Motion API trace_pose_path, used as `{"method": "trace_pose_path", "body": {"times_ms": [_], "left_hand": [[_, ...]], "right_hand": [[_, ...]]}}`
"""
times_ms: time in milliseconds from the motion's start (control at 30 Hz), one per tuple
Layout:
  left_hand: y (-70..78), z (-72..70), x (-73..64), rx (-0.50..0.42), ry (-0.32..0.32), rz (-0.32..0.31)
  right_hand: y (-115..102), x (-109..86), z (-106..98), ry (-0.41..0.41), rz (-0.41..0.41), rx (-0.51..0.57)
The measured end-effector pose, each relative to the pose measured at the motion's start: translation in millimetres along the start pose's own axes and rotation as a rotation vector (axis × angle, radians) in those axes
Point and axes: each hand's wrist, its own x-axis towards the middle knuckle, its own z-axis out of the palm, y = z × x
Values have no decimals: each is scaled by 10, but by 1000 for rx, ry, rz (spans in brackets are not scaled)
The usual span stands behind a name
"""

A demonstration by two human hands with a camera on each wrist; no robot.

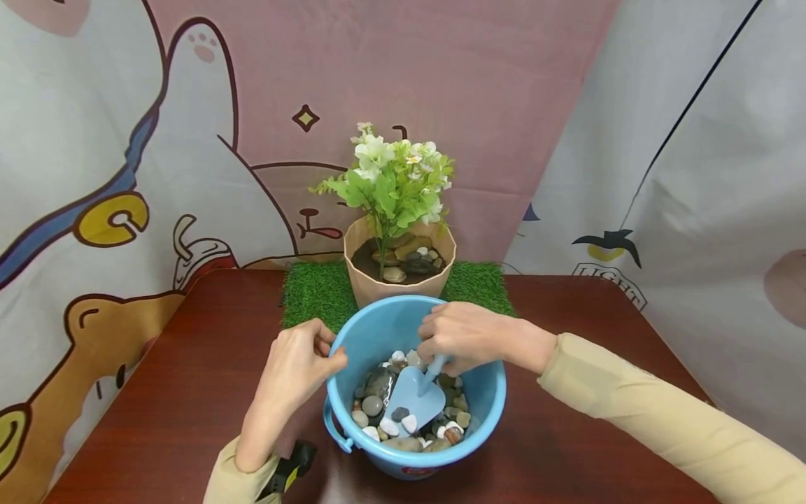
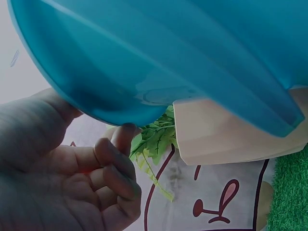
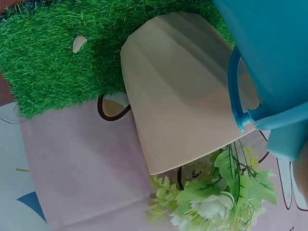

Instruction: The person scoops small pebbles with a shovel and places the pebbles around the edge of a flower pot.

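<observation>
A light blue plastic bucket (image 1: pixel 384 329) stands on the table with stones and pebbles (image 1: pixel 378 383) covering its bottom. My left hand (image 1: pixel 291 367) grips the bucket's left rim, thumb and fingers about the edge; in the left wrist view the fingers (image 2: pixel 118 159) curl under that rim. Over the bucket's right side, my right hand (image 1: pixel 469 336) holds the handle of a light blue toy shovel (image 1: pixel 415 397). The shovel's blade lies among the pebbles, with a dark pebble (image 1: pixel 400 414) and some white ones on it. The grip's upper end is hidden by my fingers.
Behind the bucket, a beige flowerpot (image 1: pixel 397 285) with soil, stones and white flowers (image 1: pixel 374 152) stands on a green turf mat (image 1: pixel 315 290). The bucket's handle (image 1: pixel 334 427) hangs at the left. A printed cloth (image 1: pixel 491 91) backs the brown table (image 1: pixel 208 378).
</observation>
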Motion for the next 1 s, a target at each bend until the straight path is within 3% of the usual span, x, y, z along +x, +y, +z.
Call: {"method": "trace_pose_path", "body": {"times_ms": [467, 767, 1000], "left_hand": [[-6, 2, -3, 0, -5, 1], [-2, -2, -2, -6, -15, -11], [-5, -1, -5, -1, -11, -9]], "right_hand": [[34, -33, -36, 27, 3, 39], [-35, 40, -3, 78, -28, 145], [-30, 14, 9, 115, 12, 209]]}}
